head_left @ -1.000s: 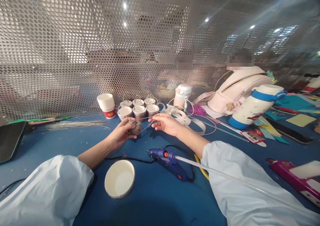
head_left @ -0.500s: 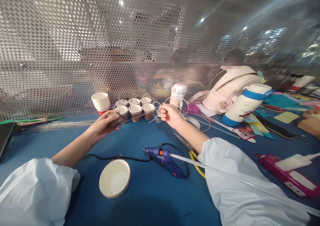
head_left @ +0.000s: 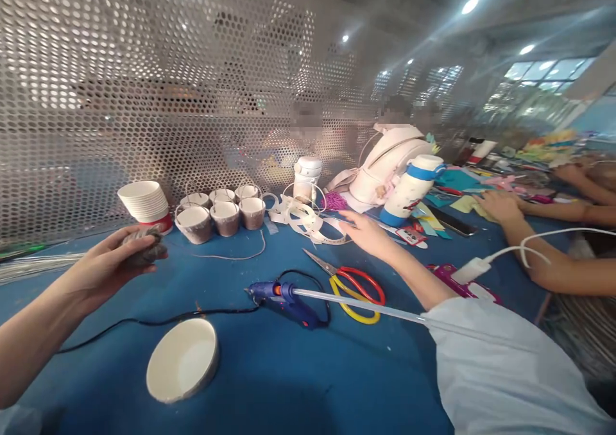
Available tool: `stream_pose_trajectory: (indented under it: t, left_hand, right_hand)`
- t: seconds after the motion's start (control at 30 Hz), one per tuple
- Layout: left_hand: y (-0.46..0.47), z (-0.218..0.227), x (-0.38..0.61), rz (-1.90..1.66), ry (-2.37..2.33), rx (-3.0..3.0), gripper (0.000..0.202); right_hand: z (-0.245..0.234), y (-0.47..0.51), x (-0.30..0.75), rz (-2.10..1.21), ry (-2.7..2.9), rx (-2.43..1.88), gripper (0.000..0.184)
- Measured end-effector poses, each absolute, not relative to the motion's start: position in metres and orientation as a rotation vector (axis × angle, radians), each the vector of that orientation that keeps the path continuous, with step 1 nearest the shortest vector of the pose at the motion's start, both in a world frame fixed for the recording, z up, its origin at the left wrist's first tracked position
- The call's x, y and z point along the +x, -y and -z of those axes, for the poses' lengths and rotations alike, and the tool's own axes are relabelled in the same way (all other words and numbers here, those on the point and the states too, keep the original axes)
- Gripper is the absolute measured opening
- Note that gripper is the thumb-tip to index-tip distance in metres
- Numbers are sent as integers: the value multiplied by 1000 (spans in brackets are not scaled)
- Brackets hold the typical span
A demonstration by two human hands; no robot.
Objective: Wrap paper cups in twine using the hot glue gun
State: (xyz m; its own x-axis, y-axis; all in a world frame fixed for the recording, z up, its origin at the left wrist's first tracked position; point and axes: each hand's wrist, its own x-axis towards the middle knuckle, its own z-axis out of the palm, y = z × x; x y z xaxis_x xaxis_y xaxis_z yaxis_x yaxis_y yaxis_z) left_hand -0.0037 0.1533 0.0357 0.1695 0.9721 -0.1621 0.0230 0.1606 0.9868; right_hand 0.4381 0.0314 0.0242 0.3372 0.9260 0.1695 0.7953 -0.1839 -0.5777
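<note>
My left hand (head_left: 118, 258) is closed round a small grey-brown ball of yarn (head_left: 147, 247), in front of a stack of white paper cups (head_left: 144, 199). A thin strand of yarn (head_left: 235, 257) lies curved on the blue table. My right hand (head_left: 368, 235) reaches out with fingers extended, beside loose coils of white strip (head_left: 305, 222); nothing shows in it. Several small cups with wire handles (head_left: 225, 219) stand in two rows at the back. A larger white paper bowl (head_left: 183, 361) sits near the front, tilted towards me.
A blue glue gun (head_left: 289, 303) with a long clear stick and black cord lies mid-table. Scissors (head_left: 356, 290) with red and yellow handles are beside it. Bottles, a pink bag (head_left: 385, 172) and a purple power strip (head_left: 447, 274) stand right. Another person's arms (head_left: 534, 242) rest there.
My right hand has let go of the yarn strand and moved right, its fingers now extended. The yarn ball stays in my left hand. The view has turned right, bringing another person's arms into sight.
</note>
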Motion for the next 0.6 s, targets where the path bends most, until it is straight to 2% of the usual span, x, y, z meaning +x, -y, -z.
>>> stream_pose_trajectory:
  t: [0.13, 0.27, 0.5, 0.6]
  left_hand:
    - [-150, -43, -7, -1016, -1197, 1150, 48]
    - [-146, -47, -9, -1062, -1169, 1124, 40]
    - [-130, -58, -12, -1131, -1038, 1107, 34]
    - [-120, -69, -8, -1192, -985, 1074, 36]
  right_hand:
    - [5, 8, 468, -108, 1481, -2307, 62]
    - [28, 19, 477, -198, 1541, -2513, 78]
    - [28, 7, 480, -80, 1640, -2550, 74]
    - [23, 0, 476, -53, 1739, -2500, 65]
